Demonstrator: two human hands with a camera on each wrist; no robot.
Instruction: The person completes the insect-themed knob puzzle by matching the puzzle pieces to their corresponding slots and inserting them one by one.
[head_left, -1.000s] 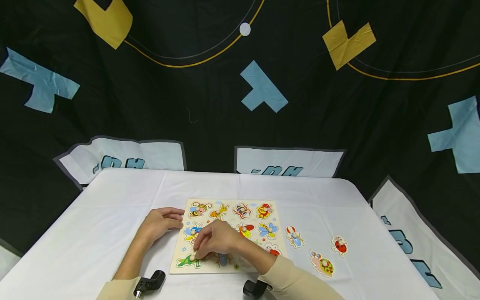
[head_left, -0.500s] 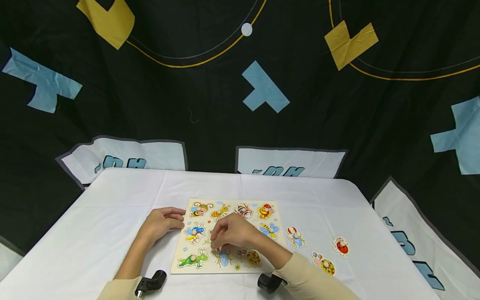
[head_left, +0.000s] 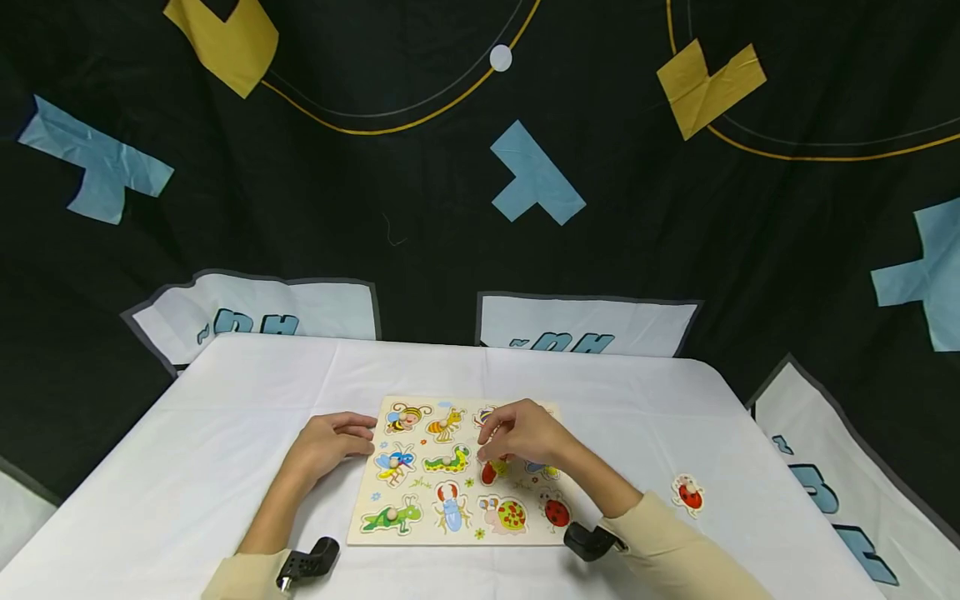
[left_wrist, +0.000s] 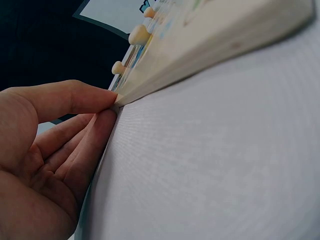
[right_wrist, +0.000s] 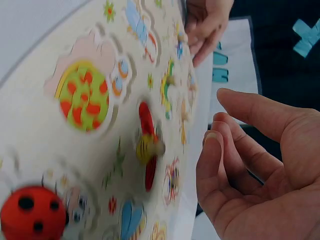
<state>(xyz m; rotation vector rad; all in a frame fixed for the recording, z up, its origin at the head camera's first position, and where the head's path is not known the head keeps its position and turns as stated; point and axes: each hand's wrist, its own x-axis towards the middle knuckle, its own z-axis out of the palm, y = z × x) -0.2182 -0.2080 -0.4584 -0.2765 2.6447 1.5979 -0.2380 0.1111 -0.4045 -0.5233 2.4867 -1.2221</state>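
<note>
A wooden puzzle board with insect pictures lies on the table. My left hand touches its left edge with thumb and fingertips, seen close in the left wrist view. My right hand hovers over the board's upper right part, fingers bent, thumb apart, holding nothing. Below it is a red-winged insect piece with a knob. A knobbed grasshopper piece sits in the lower-left recess. The printed stag beetle, snail and ladybug areas show no knobs.
A loose ladybug piece lies on the white tablecloth right of the board. The right forearm covers the spot where two other loose pieces lay. A black patterned curtain hangs behind the table.
My right hand has let go of the grasshopper piece's knob and moved right and away from me across the board. The left hand stays at the board's edge. The head view shifted slightly.
</note>
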